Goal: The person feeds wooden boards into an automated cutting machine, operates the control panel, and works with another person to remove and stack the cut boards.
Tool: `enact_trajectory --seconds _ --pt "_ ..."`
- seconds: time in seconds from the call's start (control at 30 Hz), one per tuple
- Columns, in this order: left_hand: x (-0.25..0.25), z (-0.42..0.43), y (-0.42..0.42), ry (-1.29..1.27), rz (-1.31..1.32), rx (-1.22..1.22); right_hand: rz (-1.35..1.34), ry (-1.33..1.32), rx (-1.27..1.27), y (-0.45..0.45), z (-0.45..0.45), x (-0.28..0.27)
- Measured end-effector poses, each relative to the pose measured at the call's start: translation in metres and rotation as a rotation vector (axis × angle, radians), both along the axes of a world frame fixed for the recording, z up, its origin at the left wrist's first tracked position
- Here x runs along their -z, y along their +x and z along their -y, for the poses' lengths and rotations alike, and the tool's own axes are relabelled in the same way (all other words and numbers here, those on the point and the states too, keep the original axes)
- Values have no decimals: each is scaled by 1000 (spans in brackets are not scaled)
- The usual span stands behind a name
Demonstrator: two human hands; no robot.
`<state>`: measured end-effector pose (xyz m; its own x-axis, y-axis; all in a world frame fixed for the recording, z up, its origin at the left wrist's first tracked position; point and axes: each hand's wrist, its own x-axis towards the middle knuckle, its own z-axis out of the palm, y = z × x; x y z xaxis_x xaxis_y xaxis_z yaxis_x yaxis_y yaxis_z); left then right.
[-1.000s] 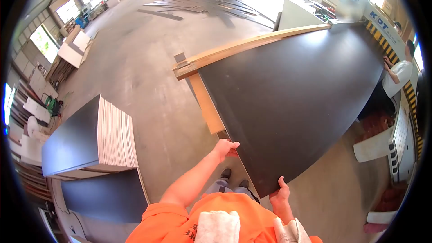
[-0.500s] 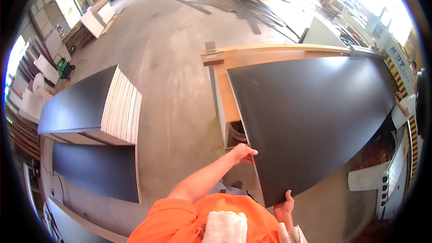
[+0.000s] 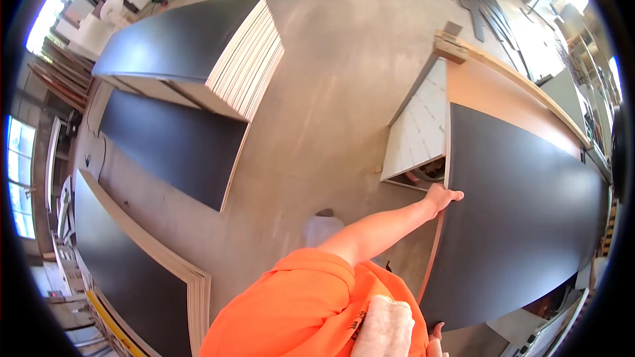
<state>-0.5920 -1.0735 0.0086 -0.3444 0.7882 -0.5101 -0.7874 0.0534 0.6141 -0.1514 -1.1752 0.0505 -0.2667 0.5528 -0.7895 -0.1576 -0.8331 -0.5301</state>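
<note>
A large dark panel (image 3: 522,218) with a thin light edge fills the right side of the view. My left hand (image 3: 442,201) is closed on its near left edge, thumb on the dark face and fingers underneath. At the panel's bottom corner, my right hand (image 3: 435,340) shows only in part, with the thumb by the edge and the other fingers mostly hidden. Behind the panel is a workbench with an orange-brown top (image 3: 509,92), partly covered by it.
A tall stack of dark-faced boards (image 3: 185,39) stands to the left, with a lower dark board (image 3: 178,142) beside it. Another board stack (image 3: 132,258) lies at the lower left. Dark strips (image 3: 473,0) lie on the floor at the far right.
The view has turned left, so the stacks and bench appear further right. Both hands stay at the panel's edges. The co-worker seen at the panel's far side is no longer clearly visible.
</note>
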Motion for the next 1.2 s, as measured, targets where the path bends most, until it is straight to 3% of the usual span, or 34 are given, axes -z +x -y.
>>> enact_trajectory --seconds 0.27,0.37,0.53,0.7,0.77,0.9,0.97,1.1,1.2 --pt "8 132 -77 -52 -100 22 86 30 15 -76 140 -17" --pt "23 196 -126 -14 83 160 28 51 104 -131 215 -6" --pt "11 281 -234 47 332 -17 6 8 285 -204 346 -11" --pt "9 410 -279 24 187 -62 -37 -52 349 -260 463 -30" --pt "7 469 -292 35 196 -17 56 -129 375 -287 514 -62" --pt "7 564 -344 97 232 -104 -14 -190 415 -283 626 -45" --pt "0 606 -382 135 305 0 21 -206 417 -298 670 -57" --pt "3 698 -424 -11 134 -72 93 -187 396 -360 755 -93" --pt "-1 771 -460 -102 118 -121 91 -207 405 -388 838 -72"
